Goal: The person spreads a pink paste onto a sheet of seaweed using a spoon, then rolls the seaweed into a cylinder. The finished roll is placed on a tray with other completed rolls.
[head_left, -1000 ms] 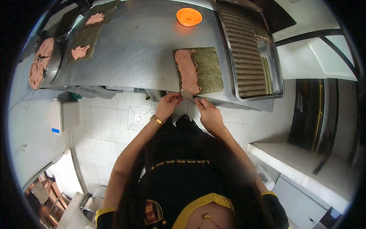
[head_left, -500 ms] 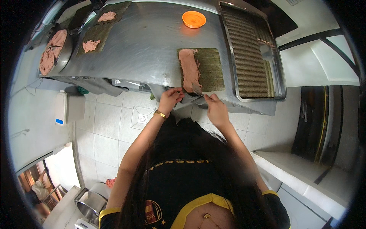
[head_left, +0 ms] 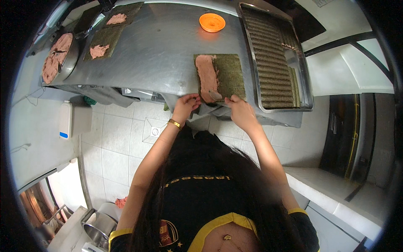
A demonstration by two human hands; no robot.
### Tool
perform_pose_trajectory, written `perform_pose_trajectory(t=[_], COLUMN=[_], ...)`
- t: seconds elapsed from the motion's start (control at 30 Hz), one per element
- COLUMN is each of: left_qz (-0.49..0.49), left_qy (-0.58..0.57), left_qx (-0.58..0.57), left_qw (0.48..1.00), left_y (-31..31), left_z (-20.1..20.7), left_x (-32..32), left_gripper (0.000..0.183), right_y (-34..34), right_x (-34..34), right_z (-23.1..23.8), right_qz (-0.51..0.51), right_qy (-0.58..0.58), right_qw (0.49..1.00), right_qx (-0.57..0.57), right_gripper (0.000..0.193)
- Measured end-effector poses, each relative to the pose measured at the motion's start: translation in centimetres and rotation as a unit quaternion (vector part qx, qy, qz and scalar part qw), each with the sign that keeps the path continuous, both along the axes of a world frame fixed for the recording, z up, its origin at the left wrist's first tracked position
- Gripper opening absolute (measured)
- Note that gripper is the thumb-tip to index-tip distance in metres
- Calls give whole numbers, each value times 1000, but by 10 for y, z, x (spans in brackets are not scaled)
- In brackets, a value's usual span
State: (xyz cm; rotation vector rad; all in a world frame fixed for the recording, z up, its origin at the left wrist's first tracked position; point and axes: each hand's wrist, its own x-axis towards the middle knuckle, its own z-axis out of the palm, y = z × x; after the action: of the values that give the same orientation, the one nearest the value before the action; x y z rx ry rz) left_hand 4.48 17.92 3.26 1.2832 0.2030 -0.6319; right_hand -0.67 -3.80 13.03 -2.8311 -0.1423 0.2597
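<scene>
A dark green seaweed sheet (head_left: 230, 77) lies at the near edge of the steel table, with a long strip of pink paste (head_left: 206, 75) along its left side. My right hand (head_left: 242, 113) is closed around the handle of a metal spoon (head_left: 215, 95), whose bowl rests on the near end of the strip. The handle is mostly hidden by my fingers. At the sheet's near left corner, my left hand (head_left: 186, 110) is closed, its fingertips pinched at the edge.
A metal tray (head_left: 310, 94) of dark seaweed rolls stands at the right. An orange bowl (head_left: 212, 22) sits further back. On the left are a steel bowl (head_left: 72, 63) of pink paste and seaweed sheets (head_left: 110, 41) topped with paste lumps.
The spoon's bowl has shifted slightly left and lies flatter on the paste. My right hand has turned a little, hiding more of the handle. My left hand stays by the corner.
</scene>
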Motion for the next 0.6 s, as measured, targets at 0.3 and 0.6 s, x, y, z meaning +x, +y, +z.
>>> perform_pose_trajectory(t=[0.3, 0.6], left_qz=[31, 24], left_qy=[-18, -16], left_qx=[-3, -29], left_qw=[999, 999], left_y=[-2, -3], left_z=[10, -2], left_x=[28, 47], left_gripper=[28, 31], right_y=[-14, 8], right_x=[44, 27], right_z=[5, -13], right_qz=[-43, 17], right_qy=[-83, -6], right_qw=[993, 1000], right_qx=[71, 18], right_gripper=[37, 42])
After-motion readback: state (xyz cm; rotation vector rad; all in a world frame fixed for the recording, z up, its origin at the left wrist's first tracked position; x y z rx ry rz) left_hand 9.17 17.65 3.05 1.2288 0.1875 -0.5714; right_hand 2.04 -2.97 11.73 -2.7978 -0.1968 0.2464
